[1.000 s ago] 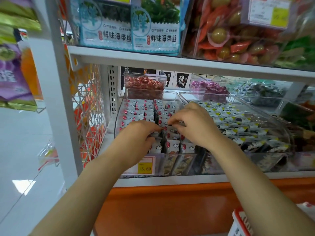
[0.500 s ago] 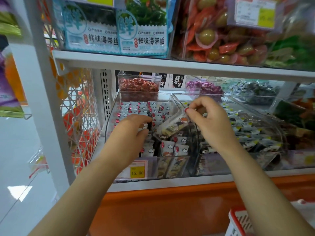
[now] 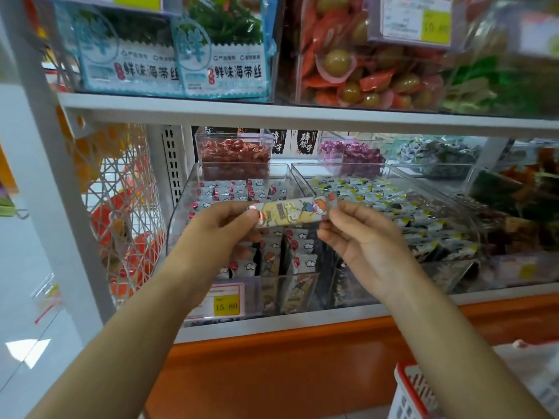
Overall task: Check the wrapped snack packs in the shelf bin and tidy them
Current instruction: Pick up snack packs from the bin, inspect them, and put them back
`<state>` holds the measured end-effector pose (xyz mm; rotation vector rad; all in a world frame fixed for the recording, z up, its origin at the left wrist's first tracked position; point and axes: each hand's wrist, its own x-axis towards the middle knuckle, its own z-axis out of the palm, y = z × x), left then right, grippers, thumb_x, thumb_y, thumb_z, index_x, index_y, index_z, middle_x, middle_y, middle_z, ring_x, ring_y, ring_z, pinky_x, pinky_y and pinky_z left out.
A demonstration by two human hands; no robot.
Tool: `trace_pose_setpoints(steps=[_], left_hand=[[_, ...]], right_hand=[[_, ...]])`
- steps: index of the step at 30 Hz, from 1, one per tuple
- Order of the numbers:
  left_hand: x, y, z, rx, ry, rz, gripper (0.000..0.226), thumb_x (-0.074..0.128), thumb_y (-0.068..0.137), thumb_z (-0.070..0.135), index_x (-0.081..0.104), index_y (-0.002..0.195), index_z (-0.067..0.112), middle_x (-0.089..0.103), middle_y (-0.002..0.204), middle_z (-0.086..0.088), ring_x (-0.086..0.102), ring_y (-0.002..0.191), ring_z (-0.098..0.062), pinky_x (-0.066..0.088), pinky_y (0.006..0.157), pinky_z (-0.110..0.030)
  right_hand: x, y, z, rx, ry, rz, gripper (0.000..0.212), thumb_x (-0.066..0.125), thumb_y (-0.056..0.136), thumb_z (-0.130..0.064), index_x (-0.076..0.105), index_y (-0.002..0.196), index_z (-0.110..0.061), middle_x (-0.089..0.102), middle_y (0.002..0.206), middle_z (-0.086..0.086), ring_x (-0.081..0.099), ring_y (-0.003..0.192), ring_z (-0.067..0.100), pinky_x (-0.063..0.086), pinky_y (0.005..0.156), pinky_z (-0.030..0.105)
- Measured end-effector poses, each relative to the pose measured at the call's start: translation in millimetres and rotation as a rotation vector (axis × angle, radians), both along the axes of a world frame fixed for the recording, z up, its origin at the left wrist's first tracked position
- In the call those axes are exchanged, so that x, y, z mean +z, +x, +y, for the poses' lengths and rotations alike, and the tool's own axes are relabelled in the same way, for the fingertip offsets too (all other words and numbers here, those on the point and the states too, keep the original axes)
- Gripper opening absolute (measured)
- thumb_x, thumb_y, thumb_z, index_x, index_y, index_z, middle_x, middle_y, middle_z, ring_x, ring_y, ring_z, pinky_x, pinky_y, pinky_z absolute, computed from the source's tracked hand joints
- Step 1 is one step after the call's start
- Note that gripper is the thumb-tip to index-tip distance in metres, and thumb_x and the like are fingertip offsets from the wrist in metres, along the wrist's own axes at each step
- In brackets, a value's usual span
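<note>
Both hands up in front of the shelf, one pack [image 3: 292,211] stretched between them. Left hand [image 3: 223,237] pinches the pack's left end, thumb on top and fingers curled under. Right hand [image 3: 363,243] pinches the right end between thumb and forefinger, with the other fingers loosely curled below it. The pack is held level and lengthwise, its cartoon-printed face toward the camera, clear of and just above the bin [image 3: 181,207] – a clear plastic bin on the lower shelf. More packs [image 3: 299,261] of the same kind stand on edge in rows inside it, front to back, some leaning. A tag [image 3: 226,305] with yellow "15.80" sits on the bin's front wall. Just right of it is a second bin [image 3: 341,169] full of small yellow-and-black sachets [image 3: 378,195]. Behind are a tub [image 3: 234,152] of red sweets and a tub of purple ones [image 3: 351,152]. Seaweed bags [image 3: 217,55] stand on the board [image 3: 302,116] above – print blurred at the edges. An orange panel [image 3: 302,373] runs below the shelf, and a red basket [image 3: 405,385] shows at bottom right.
</note>
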<state>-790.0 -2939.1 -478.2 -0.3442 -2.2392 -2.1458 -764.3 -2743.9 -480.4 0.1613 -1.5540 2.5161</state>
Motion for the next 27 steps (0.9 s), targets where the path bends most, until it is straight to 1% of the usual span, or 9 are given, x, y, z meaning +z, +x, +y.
trace_pose_setpoints(steps=[2,4,6,8,11,14,18,24,27], left_hand=[[2.8,1.3,0.7,-0.073,0.222,-0.119,0.016,0.055,0.091,0.021,0.067,0.082,0.017,0.067,0.064,0.009,0.062,0.064,-0.007,0.050,0.053,-0.020],[5.5,2.3,0.5,-0.116,0.407,-0.197,0.025,0.056,0.089,0.017,0.069,0.068,0.015,0.065,0.062,0.002,0.061,0.058,-0.008,0.050,0.049,-0.017],[6.2,1.5,0.6,-0.109,0.496,-0.241,0.033,0.056,0.088,0.015,0.068,0.058,0.014,0.063,0.058,-0.001,0.061,0.055,-0.008,0.051,0.051,-0.016],[5.8,0.4,0.8,-0.072,0.541,-0.266,0.032,0.056,0.088,0.014,0.066,0.058,0.011,0.061,0.054,-0.001,0.061,0.052,-0.008,0.052,0.052,-0.015],[3.4,-0.1,0.7,-0.035,0.522,-0.253,0.024,0.056,0.088,0.012,0.062,0.066,0.008,0.060,0.054,0.000,0.059,0.051,-0.006,0.051,0.051,-0.014],[2.3,-0.2,0.5,-0.045,0.473,-0.221,0.023,0.057,0.087,0.011,0.063,0.065,0.007,0.061,0.056,-0.001,0.059,0.051,-0.006,0.051,0.051,-0.013],[5.9,2.0,4.7,-0.081,0.471,-0.201,0.014,0.054,0.085,-0.004,0.061,0.074,0.002,0.063,0.059,-0.001,0.064,0.054,-0.008,0.052,0.055,-0.013],[9.6,6.2,5.2,-0.153,0.410,-0.133,0.047,0.048,0.084,-0.013,0.071,0.053,0.014,0.060,0.052,0.005,0.065,0.056,-0.008,0.055,0.059,-0.016],[7.9,5.2,3.2,-0.145,0.438,-0.176,0.038,0.050,0.083,-0.013,0.070,0.062,0.012,0.059,0.063,-0.001,0.066,0.061,-0.013,0.055,0.059,-0.018]], right_hand=[[-0.6,0.7,1.0,0.042,-0.052,-0.031,0.014,0.061,0.068,-0.002,0.072,0.077,-0.004,0.073,0.075,0.003,0.067,0.065,0.012,0.055,0.060,0.019],[-2.3,0.7,0.8,0.050,-0.081,-0.052,0.017,0.061,0.066,0.000,0.070,0.081,-0.002,0.072,0.074,0.006,0.069,0.066,0.014,0.055,0.060,0.019],[-3.2,0.4,0.4,0.048,-0.100,-0.066,0.023,0.061,0.066,0.001,0.065,0.089,0.001,0.071,0.074,0.008,0.069,0.066,0.015,0.055,0.060,0.019],[-3.8,0.0,0.7,0.040,-0.125,-0.075,0.025,0.060,0.067,0.001,0.063,0.092,0.003,0.071,0.075,0.010,0.069,0.066,0.016,0.055,0.059,0.019],[-3.2,-0.1,0.9,0.029,-0.151,-0.090,0.022,0.059,0.071,0.003,0.063,0.092,0.003,0.071,0.073,0.009,0.069,0.065,0.015,0.055,0.058,0.019],[-2.9,-0.5,0.7,0.008,-0.196,-0.102,0.016,0.058,0.075,0.004,0.062,0.090,0.002,0.070,0.070,0.008,0.069,0.063,0.014,0.055,0.057,0.019],[-1.5,-0.8,2.6,-0.060,-0.267,-0.127,0.012,0.052,0.085,0.008,0.061,0.086,0.000,0.069,0.067,0.007,0.069,0.061,0.014,0.055,0.055,0.019],[-3.3,-1.3,3.7,-0.097,-0.243,-0.095,0.014,0.050,0.087,0.010,0.060,0.084,0.000,0.068,0.067,0.006,0.069,0.062,0.014,0.056,0.057,0.020],[-6.0,-1.9,3.0,-0.154,-0.152,-0.055,0.015,0.050,0.087,0.011,0.060,0.085,0.000,0.064,0.074,0.008,0.069,0.063,0.014,0.056,0.059,0.021]])
